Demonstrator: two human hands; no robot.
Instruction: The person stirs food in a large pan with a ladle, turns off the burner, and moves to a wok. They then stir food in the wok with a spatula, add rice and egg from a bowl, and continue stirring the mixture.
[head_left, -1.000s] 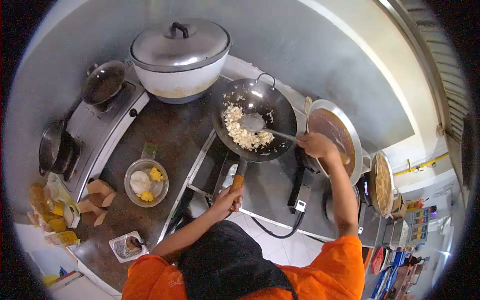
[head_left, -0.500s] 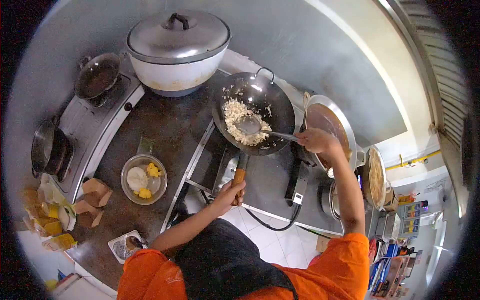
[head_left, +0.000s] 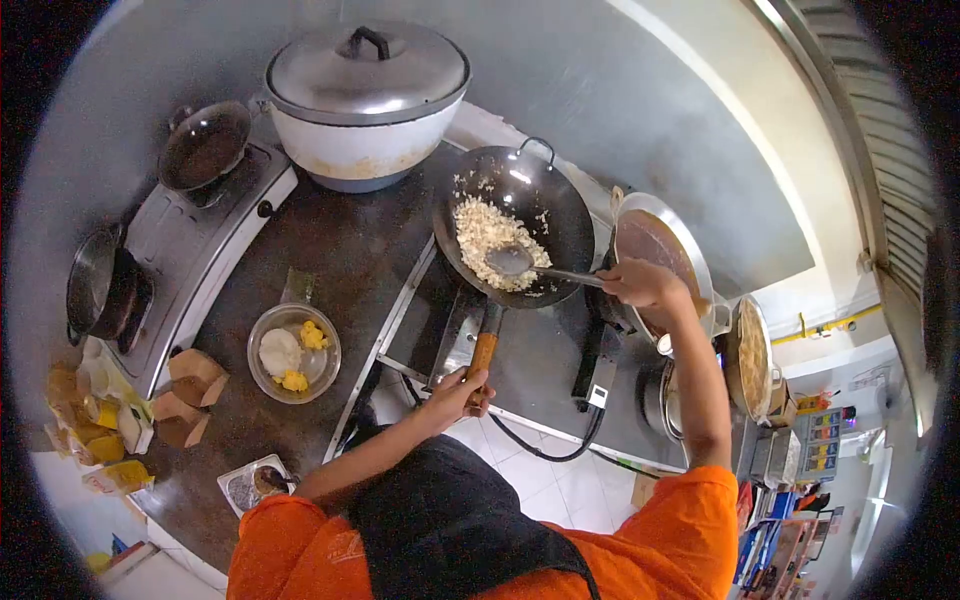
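Note:
My left hand (head_left: 459, 400) is closed around the wooden handle of a dark wok (head_left: 570, 215), which sits over the stove. In the wok lies a heap of pale, chopped food (head_left: 487, 232), gathered on its left and lower side. My right hand (head_left: 642, 284) grips the handle of a metal ladle (head_left: 512, 261), whose bowl rests among the food near the wok's lower side. Just right of the wok, close to my right hand, stands a wide pan of brownish sauce (head_left: 650, 235).
A large lidded pot (head_left: 355, 140) stands behind, left of the wok. A clear bowl (head_left: 258, 375) holds white and yellow food on the counter. Two small pans sit on a stove (head_left: 225, 225) at far left. Cardboard boxes (head_left: 190, 385) and a small tray (head_left: 238, 487) lie nearer. Another pot (head_left: 768, 375) is at right.
The ladle's bowl has moved slightly down and right through the food. My left hand keeps its hold on the wok handle. The whole view has shifted a little.

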